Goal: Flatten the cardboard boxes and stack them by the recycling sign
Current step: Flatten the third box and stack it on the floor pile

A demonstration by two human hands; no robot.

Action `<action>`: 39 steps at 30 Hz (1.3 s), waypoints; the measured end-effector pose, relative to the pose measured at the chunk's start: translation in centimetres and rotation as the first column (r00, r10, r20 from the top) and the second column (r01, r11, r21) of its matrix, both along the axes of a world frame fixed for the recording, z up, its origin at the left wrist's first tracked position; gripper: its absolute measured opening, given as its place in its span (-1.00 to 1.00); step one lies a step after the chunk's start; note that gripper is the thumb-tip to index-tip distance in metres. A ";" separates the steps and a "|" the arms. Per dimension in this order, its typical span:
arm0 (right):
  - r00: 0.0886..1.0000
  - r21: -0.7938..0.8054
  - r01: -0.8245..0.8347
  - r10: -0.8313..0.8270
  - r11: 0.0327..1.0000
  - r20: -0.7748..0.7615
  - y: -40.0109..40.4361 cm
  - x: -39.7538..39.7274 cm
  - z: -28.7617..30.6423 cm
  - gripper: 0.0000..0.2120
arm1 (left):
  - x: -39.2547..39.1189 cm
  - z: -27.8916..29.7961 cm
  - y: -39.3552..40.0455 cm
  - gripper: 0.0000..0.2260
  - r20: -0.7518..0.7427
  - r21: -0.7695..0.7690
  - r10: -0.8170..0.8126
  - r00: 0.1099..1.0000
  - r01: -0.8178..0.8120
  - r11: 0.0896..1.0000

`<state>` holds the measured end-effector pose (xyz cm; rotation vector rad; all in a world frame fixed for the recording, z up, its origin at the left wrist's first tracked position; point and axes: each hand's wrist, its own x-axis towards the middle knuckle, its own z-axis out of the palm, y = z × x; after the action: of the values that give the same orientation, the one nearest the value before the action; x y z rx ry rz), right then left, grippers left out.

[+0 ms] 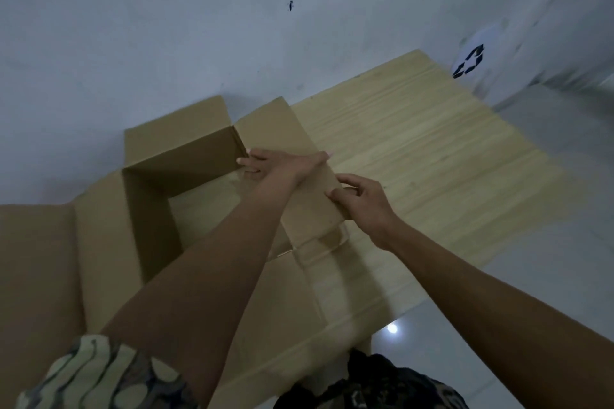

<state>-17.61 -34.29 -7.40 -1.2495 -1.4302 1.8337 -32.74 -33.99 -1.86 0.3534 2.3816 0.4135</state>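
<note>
An open brown cardboard box (156,176) with spread flaps sits at centre left of the frame on a pale wooden table (432,156). The left hand (282,164) lies flat, fingers extended, pressing the box's right wall. The right hand (360,199) pinches that wall's edge. A white recycling sign (470,63) hangs on the grey wall (166,26), upper right.
</note>
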 end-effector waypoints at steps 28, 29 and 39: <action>0.750 0.238 -0.139 -0.055 0.961 0.660 1.6 -3.9 -2.7 -0.70 | -7.1 9.3 -7.3 -0.68 -0.040 0.550 0.126 0.991 -0.084 0.831; 0.744 0.292 -0.106 -0.119 0.950 0.658 1.7 -3.5 -1.4 -0.70 | -7.6 9.8 -8.2 -0.69 -0.081 0.574 0.127 0.989 -0.058 0.817; 0.786 0.638 0.213 -0.518 0.740 0.339 1.2 -2.8 12.2 -0.68 | -11.4 17.0 -16.4 -0.64 -0.423 0.697 0.183 0.887 0.189 0.692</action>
<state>-20.44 -33.12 4.77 -1.5892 -1.6515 0.7195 -44.18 -50.39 15.13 0.9057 2.5613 1.4396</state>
